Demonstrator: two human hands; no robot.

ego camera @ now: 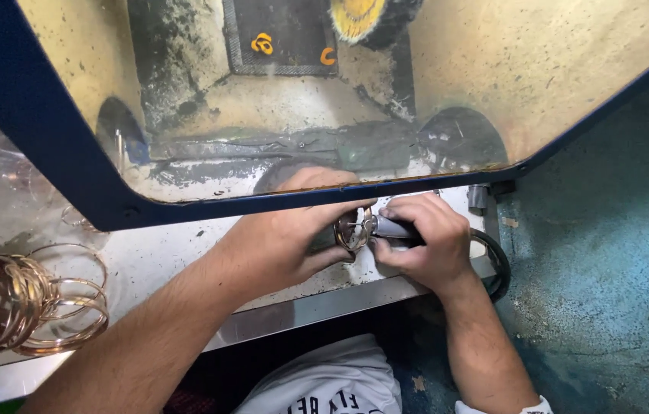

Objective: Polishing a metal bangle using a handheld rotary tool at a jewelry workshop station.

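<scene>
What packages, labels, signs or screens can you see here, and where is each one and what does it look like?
No packages, labels, signs or screens show here.
Nearest thing: dark printed lettering on the white shirt, bottom middle, below the bench edge.
Clear blue-framed shield over the bench: a guard window, not a screen.

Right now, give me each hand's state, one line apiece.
Left hand: closed on a thin metal ring, pinched at the fingertips.
Right hand: closed around a dark-handled tool, its tip at the ring.
</scene>
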